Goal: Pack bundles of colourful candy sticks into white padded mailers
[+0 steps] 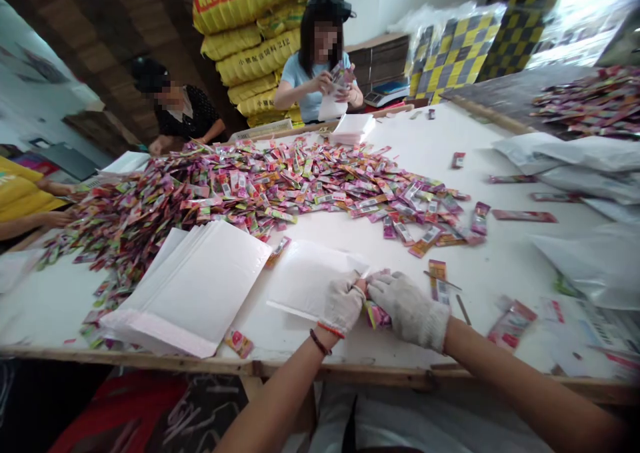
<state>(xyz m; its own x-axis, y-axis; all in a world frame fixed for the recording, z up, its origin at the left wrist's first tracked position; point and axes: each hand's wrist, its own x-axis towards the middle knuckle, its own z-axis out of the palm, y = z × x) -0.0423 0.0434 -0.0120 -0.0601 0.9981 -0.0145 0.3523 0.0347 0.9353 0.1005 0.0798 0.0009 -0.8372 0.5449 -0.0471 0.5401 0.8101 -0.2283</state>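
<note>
My left hand (343, 304), in a pale work glove with bare fingertips, is closed at the right edge of a white padded envelope (310, 273) lying flat on the table. Right beside it, my gloved right hand (413, 311) has its fingers curled around several small colourful packets (379, 315). These packets sit between both hands at the envelope's edge; the fingers partly hide them. To the left lies a fanned stack of white envelopes (200, 279). A single packet (239, 343) rests by the stack's lower corner.
A large heap of packets (280, 179) spreads across the table (350, 243). Filled white envelopes (585, 259) lie at the right, near a clear bag (513, 323). Across the table one person (307, 83) handles packets; other people are at the left. Yellow sacks (260, 56) stand behind.
</note>
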